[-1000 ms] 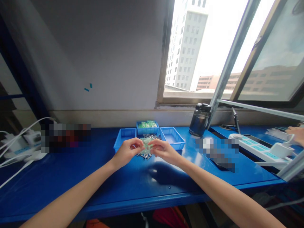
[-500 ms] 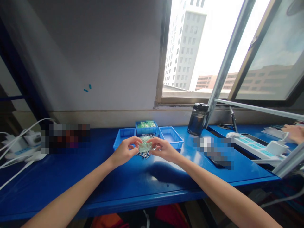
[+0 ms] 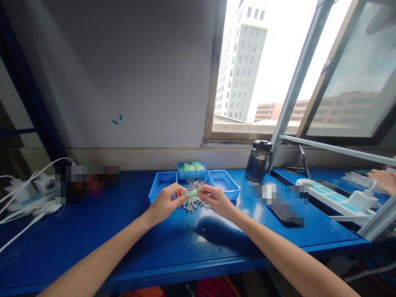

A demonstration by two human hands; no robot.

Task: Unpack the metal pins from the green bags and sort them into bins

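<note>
My left hand [image 3: 165,202] and my right hand [image 3: 216,199] meet over the blue table [image 3: 93,239], both pinching a small clear greenish plastic bag [image 3: 192,193] between thumbs and fingers. Just beyond and under the bag lies a loose pile of small metal screws [image 3: 193,204] on the table. Behind it stand three blue trays: the left one [image 3: 162,181], the right one [image 3: 225,181], and a back one [image 3: 192,169] holding green bags.
A dark jar [image 3: 258,163] stands by the window sill. A white power strip [image 3: 337,196] with a plugged-in charger lies at the right, where another person's hand [image 3: 382,179] rests. White cables and adapters [image 3: 27,192] sit at the left.
The bag between my hands now looks narrower and flatter than half a second ago. The hands have kept their place over the screws; the view shifted slightly.
</note>
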